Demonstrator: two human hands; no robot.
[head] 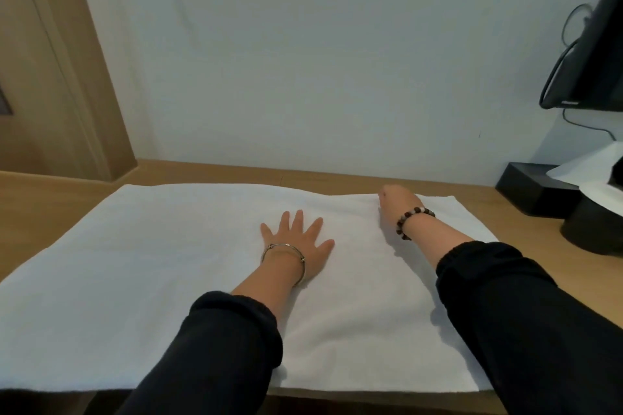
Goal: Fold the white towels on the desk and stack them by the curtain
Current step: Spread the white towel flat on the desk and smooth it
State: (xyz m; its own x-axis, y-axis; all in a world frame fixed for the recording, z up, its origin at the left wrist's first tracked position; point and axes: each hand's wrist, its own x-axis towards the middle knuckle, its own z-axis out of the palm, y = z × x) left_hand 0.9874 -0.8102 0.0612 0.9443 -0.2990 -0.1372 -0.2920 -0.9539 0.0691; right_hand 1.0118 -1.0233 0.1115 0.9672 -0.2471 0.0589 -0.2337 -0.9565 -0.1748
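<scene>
White cloth covers most of the lower frame: one towel (151, 280) lies spread flat on the pale wooden bench (40, 205), a wide soft rectangle with a matte nap and a slightly wavy far edge. At the right edge of the frame a black rectangular box (529, 189) holds white tissue (586, 172), which sticks up out of its top in a crumpled sheet; a dark rounded object (593, 229) stands just beside it. The left hand (300, 242), with a thin metal bangle (281, 245) at the wrist, lies palm down at the towel's centre, fingers straight and fanned apart. The right hand (394, 204), wearing a bead bracelet (413, 214), sits at the towel's far edge right of centre; its fingers are hidden behind it, so I cannot tell whether it grips the cloth.
</scene>
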